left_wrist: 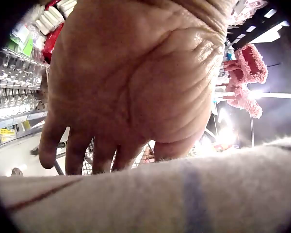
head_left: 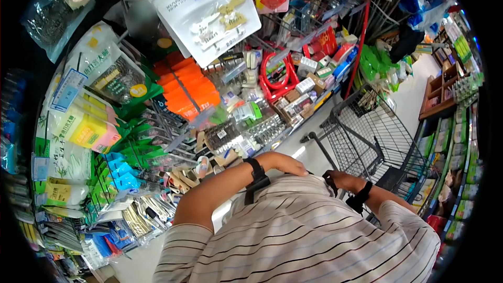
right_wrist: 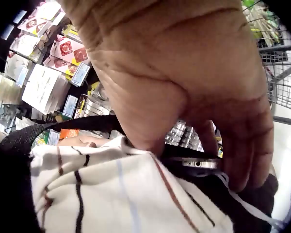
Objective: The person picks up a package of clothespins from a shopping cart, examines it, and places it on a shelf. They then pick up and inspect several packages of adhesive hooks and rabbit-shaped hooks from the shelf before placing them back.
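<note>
In the head view my left hand [head_left: 285, 164] rests against the front of the striped shirt [head_left: 293, 209]. Its palm [left_wrist: 136, 82] and straight, slightly spread fingers show in the left wrist view, reaching down behind a fold of cloth; it holds nothing visible. Beside it, at the shirt's hem, my right hand [head_left: 345, 180] has its fingers curled over a flat dark piece with a silver edge [right_wrist: 200, 164]. A thin white cord [right_wrist: 252, 209] trails from there across black material. I cannot tell what this silver-edged piece is; the thumb's tip is hidden by the shirt.
A wire shopping cart [head_left: 374, 131] stands just ahead to the right. Hanging packets [head_left: 107, 120] and small goods crowd the shelves on the left, a white hanging card [head_left: 209, 21] closest above. A red-framed item [head_left: 277, 76] hangs further along. More shelves [head_left: 456, 162] line the right.
</note>
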`<state>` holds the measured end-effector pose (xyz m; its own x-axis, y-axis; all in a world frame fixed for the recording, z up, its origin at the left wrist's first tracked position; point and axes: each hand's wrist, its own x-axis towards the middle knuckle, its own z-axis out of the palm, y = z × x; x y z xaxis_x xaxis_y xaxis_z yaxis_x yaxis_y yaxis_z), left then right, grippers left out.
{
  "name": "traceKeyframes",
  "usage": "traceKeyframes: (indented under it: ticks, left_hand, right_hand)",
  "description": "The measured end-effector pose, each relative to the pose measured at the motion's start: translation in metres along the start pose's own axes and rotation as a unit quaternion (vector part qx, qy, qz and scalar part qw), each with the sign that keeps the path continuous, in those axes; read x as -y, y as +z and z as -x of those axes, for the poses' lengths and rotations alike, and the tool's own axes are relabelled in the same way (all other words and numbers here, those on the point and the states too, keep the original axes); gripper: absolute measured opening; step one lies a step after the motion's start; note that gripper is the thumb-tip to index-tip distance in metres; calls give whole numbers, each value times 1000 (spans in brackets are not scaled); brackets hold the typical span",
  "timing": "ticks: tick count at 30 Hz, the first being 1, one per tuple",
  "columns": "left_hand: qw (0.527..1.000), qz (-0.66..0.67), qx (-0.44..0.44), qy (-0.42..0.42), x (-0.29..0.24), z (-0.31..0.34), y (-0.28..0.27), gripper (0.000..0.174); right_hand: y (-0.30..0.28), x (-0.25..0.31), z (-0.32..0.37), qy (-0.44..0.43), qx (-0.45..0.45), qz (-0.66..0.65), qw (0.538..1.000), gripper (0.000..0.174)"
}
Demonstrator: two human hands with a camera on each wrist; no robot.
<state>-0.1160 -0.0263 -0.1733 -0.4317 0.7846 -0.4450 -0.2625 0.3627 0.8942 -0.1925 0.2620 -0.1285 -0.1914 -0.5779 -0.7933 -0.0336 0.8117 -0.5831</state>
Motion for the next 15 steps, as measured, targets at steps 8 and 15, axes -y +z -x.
traceKeyframes:
  ticks: [8, 15]
  left_hand:
    - [1000, 17, 23, 0, 2, 8, 13, 71]
    - [999, 33, -13, -35, 2, 33, 25, 74]
  right_hand:
    - [44, -39, -30, -56, -95, -7, 994, 25]
    - [39, -21, -5, 9, -51, 30, 998, 34]
